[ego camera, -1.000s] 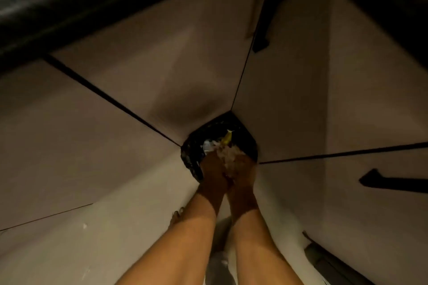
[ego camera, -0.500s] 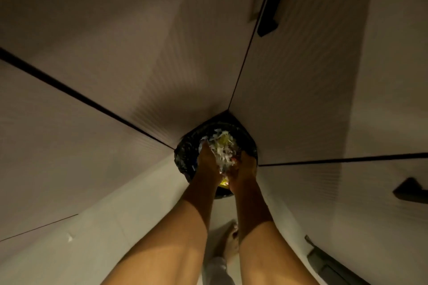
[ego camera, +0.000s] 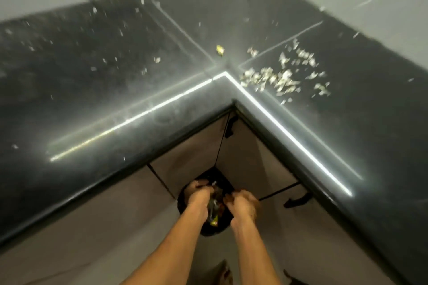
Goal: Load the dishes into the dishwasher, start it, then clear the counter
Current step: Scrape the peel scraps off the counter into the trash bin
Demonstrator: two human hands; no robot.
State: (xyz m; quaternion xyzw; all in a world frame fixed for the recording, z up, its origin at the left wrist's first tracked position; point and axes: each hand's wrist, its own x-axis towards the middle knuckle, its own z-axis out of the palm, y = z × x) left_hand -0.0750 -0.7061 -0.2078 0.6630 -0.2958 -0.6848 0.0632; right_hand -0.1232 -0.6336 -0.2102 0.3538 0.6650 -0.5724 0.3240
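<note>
- The step in hand looks like emptying swept-up scraps into the round black waste bin lined with a black plastic bag [ego camera: 215,229], which stands on the floor in the inner corner below the beige cabinet doors [ego camera: 192,152].
- Both hands are over the bin mouth. The left hand [ego camera: 196,194] and right hand [ego camera: 243,203] each have curled fingers, but the blur hides whether either grip holds anything (I cannot tell).
- Bits of pale and yellow waste [ego camera: 214,209] show between the wrists, inside the rim. Keep the hands low and centred there, and open the fingers fully so that nothing lands on the floor.
- Much is left to clear: a heap of pale chopped food scraps [ego camera: 271,78] lies on the polished black stone surface [ego camera: 115,90] just right of its corner. A small yellow scrap [ego camera: 220,50] sits near it, and specks are scattered wider.
- For the next handful, I would sweep toward the edge with one flat hand into the other cupped below (small loads spill less).
</note>
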